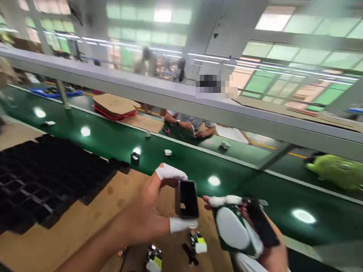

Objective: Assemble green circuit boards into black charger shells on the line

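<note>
"From the head camera, what does the left hand point(144, 215) hold?"
"A small black screen point(187, 198), pinched between two capped fingertips. It stands tall, up and down, above the brown table point(85, 226)."
"And the right hand point(272, 253)?"
"It's closed round a white and green thing point(234, 230) and a black strip point(261, 223), just right of the screen."

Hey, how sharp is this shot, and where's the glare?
Head view: the small black part pinched in the left hand is fairly sharp; the right hand, its white-and-green piece and the ceiling lights smear with motion blur; round glare spots dot the green conveyor belt; the frame tilts.
</note>
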`<state>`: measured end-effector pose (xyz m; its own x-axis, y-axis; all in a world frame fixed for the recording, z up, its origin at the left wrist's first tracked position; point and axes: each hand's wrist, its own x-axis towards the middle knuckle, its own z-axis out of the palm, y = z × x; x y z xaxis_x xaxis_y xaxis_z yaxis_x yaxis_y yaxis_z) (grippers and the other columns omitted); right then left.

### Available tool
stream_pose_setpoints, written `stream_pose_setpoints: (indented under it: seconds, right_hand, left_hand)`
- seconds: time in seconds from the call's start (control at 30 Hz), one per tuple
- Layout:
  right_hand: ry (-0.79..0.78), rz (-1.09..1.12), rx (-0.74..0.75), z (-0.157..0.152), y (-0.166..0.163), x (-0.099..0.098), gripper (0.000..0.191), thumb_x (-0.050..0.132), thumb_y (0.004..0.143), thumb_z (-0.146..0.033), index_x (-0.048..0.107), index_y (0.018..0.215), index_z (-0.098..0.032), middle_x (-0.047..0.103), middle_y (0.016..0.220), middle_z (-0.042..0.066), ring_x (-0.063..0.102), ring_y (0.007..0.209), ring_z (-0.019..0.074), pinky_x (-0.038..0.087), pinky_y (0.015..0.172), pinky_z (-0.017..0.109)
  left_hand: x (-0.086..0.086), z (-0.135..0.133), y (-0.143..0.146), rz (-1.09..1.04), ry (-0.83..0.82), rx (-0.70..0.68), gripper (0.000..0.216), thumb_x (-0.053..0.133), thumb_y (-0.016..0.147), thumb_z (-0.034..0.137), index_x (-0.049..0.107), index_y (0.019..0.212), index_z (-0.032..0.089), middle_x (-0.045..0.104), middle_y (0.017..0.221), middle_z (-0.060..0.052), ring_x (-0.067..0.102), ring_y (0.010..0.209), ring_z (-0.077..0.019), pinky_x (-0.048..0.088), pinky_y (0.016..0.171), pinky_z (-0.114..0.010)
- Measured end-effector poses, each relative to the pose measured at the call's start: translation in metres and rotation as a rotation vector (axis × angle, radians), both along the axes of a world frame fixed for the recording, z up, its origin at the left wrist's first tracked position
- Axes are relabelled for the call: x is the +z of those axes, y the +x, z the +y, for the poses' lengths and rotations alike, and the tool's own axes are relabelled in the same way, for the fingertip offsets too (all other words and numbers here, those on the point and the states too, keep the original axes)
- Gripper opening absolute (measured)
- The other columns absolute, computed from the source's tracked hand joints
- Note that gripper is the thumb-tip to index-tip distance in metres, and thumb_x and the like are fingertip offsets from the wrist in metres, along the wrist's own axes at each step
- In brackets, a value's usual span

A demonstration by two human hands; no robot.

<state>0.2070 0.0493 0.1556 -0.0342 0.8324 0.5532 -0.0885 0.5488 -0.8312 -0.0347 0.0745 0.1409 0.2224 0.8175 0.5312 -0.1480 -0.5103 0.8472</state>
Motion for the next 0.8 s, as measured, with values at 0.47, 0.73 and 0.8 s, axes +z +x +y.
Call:
stream_pose_setpoints:
  seconds: [0.47, 0.73, 0.8]
  right_hand:
    - [-0.018, -0.039, 0.050, -0.004, -0.009, 0.003, 0.064, 0.103, 0.066, -0.034, 0.079, 0.125, -0.027, 0.077, 0.116, 0.013, 0.080, 0.105, 0.0400, 0.068, 0.090, 0.052]
    - [0.112, -0.002, 0.099, -0.007, -0.017, 0.004, 0.054, 0.095, 0.076, -0.041, 0.081, 0.127, -0.028, 0.075, 0.107, 0.011, 0.079, 0.098, 0.0361, 0.069, 0.084, 0.050]
    - [0.058, -0.043, 0.082, -0.009, -0.015, 0.006, 0.049, 0.093, 0.077, -0.039, 0.081, 0.124, -0.028, 0.076, 0.106, 0.012, 0.076, 0.092, 0.0343, 0.068, 0.079, 0.050]
  left_hand:
    - [-0.025, 0.004, 0.002, 0.021, 0.031, -0.082, 0.067, 0.094, 0.085, 0.011, 0.066, 0.140, 0.036, 0.071, 0.132, -0.003, 0.068, 0.128, -0.0228, 0.055, 0.114, -0.035]
    - [-0.033, 0.005, -0.003, 0.045, 0.052, -0.087, 0.071, 0.094, 0.085, 0.009, 0.066, 0.143, 0.040, 0.070, 0.139, -0.003, 0.065, 0.137, -0.0254, 0.052, 0.120, -0.038]
    - [-0.031, 0.005, -0.002, 0.049, 0.082, -0.095, 0.070, 0.094, 0.086, 0.009, 0.067, 0.144, 0.039, 0.069, 0.139, -0.004, 0.066, 0.133, -0.0245, 0.053, 0.117, -0.038]
